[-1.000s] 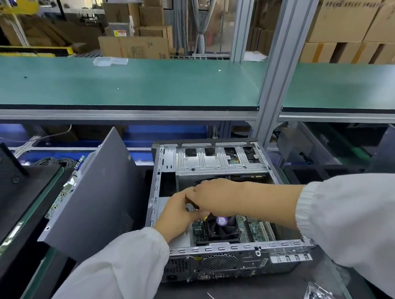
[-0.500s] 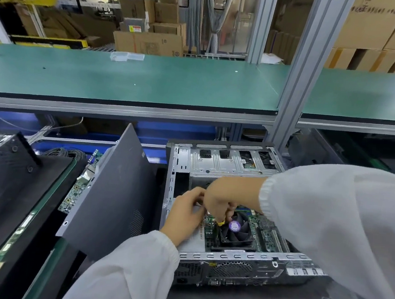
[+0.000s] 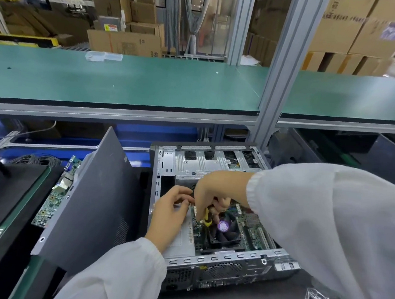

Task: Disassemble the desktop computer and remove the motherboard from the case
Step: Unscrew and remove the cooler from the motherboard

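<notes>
The open grey metal computer case (image 3: 205,258) lies flat on the bench; the green motherboard (image 3: 252,231) sits in its floor, directly beneath both hands. The right hand (image 3: 214,194), nearer, grips a yellow-handled screwdriver (image 3: 207,216) pointing downward beside the black cooler fan (image 3: 224,227). The left hand (image 3: 171,209) hovers alongside, fingers loosely curled, holding nothing I can see.

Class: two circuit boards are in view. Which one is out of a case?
The loose circuit board left of the leaning grey side panel; the motherboard sits inside the open computer case.
</notes>
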`<act>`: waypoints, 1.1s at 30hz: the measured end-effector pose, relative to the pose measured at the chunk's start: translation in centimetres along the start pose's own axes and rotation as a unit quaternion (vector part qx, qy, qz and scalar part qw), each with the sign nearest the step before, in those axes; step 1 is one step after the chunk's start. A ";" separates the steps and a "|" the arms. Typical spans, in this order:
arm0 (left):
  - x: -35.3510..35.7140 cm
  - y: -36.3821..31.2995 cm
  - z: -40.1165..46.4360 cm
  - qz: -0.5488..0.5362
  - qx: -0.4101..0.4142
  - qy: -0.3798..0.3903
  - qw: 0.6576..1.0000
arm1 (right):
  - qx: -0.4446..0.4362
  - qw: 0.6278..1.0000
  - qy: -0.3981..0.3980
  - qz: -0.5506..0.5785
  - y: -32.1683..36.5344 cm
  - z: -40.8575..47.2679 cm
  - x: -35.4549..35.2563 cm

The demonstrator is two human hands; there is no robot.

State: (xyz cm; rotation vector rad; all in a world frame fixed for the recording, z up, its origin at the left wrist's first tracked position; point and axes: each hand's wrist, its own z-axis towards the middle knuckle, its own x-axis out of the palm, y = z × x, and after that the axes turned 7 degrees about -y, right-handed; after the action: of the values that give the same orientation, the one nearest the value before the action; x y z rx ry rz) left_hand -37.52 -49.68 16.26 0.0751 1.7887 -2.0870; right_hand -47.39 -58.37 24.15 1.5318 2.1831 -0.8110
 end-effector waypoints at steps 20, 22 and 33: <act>0.3 0.5 0.1 -0.001 0.026 0.041 0.999 | -0.158 0.943 -0.269 -0.116 0.1 -4.2 3.4; 0.3 0.6 0.1 0.003 0.023 0.044 0.999 | -0.138 0.964 -0.227 0.005 -0.6 -4.8 2.3; 0.2 0.4 0.2 0.001 0.010 0.028 1.000 | -0.312 0.735 -0.364 -0.480 0.7 -3.4 6.2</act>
State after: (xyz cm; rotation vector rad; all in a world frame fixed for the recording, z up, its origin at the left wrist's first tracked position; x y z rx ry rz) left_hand -37.52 -49.92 15.84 0.1414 1.8008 -2.1213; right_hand -48.77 -51.54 22.99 -0.3269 2.1130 -0.6228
